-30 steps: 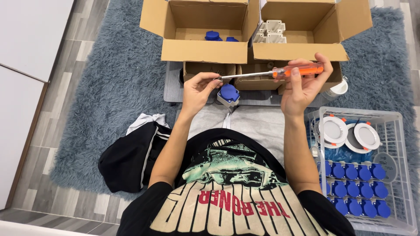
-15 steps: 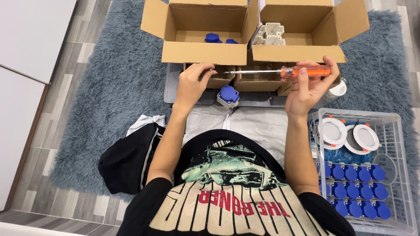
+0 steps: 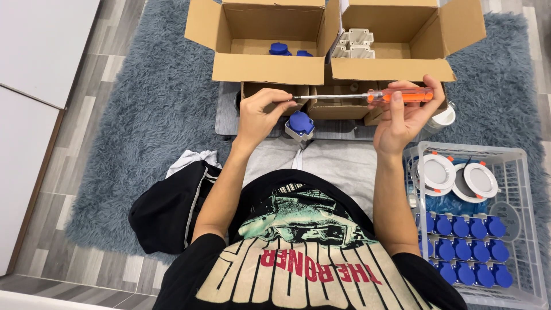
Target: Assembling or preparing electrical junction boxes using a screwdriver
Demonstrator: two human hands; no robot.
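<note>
My right hand [image 3: 404, 115] grips the orange handle of a screwdriver [image 3: 367, 96], held level with its metal shaft pointing left. My left hand [image 3: 261, 112] has its fingers pinched at the shaft's tip; whether a small part sits between them I cannot tell. Just below the shaft, a grey box with a blue cap [image 3: 300, 125] rests at the near edge of a grey tray [image 3: 227, 117], in front of my lap.
Two open cardboard boxes stand ahead: the left one [image 3: 267, 69] holds blue-capped parts, the right one [image 3: 396, 70] white plastic pieces. A clear crate [image 3: 519, 229] at my right holds round white lamps and several blue-capped units. A black garment [image 3: 166, 212] lies on the grey rug.
Both hands have risen slightly and moved away from me with the screwdriver, toward the small boxes; the left hand's fingers have stayed at the tip throughout.
</note>
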